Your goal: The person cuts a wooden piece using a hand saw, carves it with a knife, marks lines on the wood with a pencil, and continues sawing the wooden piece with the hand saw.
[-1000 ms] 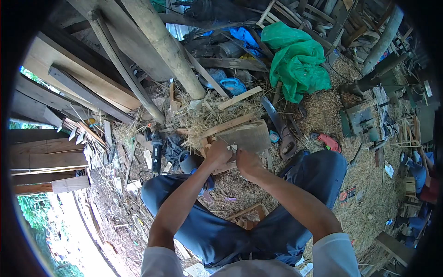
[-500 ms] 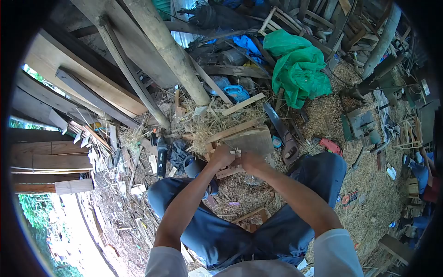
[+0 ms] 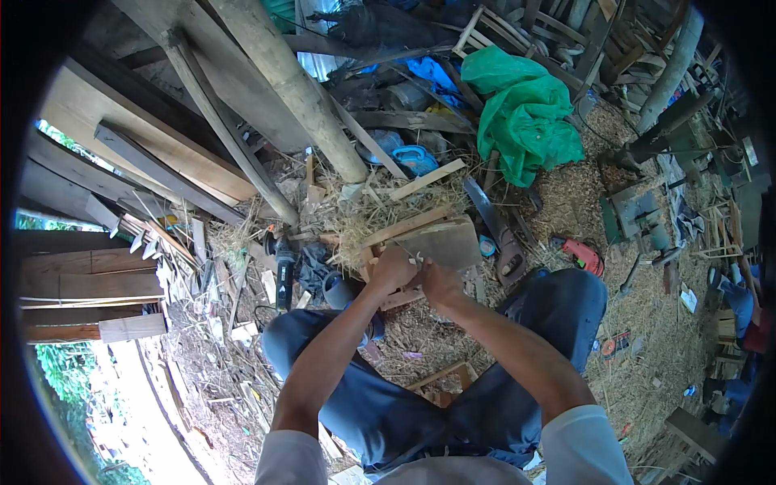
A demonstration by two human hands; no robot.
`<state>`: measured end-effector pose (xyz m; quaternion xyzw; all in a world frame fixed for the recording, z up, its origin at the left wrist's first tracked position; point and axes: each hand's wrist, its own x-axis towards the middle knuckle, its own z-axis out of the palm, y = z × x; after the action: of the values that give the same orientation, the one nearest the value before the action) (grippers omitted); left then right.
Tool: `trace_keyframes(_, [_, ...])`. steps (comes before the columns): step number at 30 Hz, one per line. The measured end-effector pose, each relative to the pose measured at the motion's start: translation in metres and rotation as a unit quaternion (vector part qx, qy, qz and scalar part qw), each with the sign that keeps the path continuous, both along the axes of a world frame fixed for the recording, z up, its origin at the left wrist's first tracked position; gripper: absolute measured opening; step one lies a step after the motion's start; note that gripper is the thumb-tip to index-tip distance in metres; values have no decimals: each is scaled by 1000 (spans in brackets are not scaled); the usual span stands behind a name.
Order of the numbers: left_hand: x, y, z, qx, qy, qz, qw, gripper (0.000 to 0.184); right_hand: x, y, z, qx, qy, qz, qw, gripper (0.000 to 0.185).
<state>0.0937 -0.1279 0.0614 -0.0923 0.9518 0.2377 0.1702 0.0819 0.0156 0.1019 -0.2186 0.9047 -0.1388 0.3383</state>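
Note:
My left hand (image 3: 394, 269) is closed over the near edge of a wooden block (image 3: 440, 244), its fingers curled round something small and pale. Close beside it, my right hand (image 3: 440, 284) is closed too, with its fingertips almost against the left ones. What each hand grips is too small and too hidden to name. The block lies low in front of my crossed legs, with a wooden strip (image 3: 408, 225) along its far left side.
A handsaw (image 3: 495, 234) and a red power tool (image 3: 579, 254) lie to the right. An angle grinder (image 3: 284, 271) stands at the left. Beyond are a green plastic sheet (image 3: 527, 113) and a leaning pole (image 3: 295, 93). Part of another person (image 3: 748, 307) shows at the far right.
The view has shifted slightly, moving the surroundings a little in the frame. My hands stay together at the block; the right hand has turned and moved slightly.

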Motion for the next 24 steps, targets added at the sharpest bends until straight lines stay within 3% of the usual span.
trace_keyframes(2, [0,6,4,29,-48,-19,998,26,1,3,-5,-1,-25,-32,999,26])
trace_keyframes(4, [0,14,37,44,-93,52,993,26,-1,1,-7,31,21,45,998,26])
trace_keyframes(8, [5,8,19,48,-44,31,997,26,-11,7,-16,-7,-6,-2,1000,26])
trace_keyframes(10, [9,15,51,55,14,20,998,26,-24,18,-18,-101,-3,144,984,27])
trace_keyframes(11, [8,10,37,54,15,17,998,26,-26,21,-21,-132,-2,190,973,27])
trace_keyframes(12, [7,-1,9,55,-10,1,998,26,-25,22,-17,-85,-10,193,977,27])
trace_keyframes(14, [8,-9,-7,61,-39,-16,997,26,-14,29,-1,-34,-23,194,980,27])
trace_keyframes(16, [7,-8,-1,45,-96,-10,994,24,6,36,25,-51,32,104,993,27])
trace_keyframes(20, [15,-7,0,53,-44,-11,998,24,11,33,29,-64,-7,65,996,26])
trace_keyframes(24, [11,-4,0,24,-52,-30,998,21,10,17,28,15,-11,60,998,23])
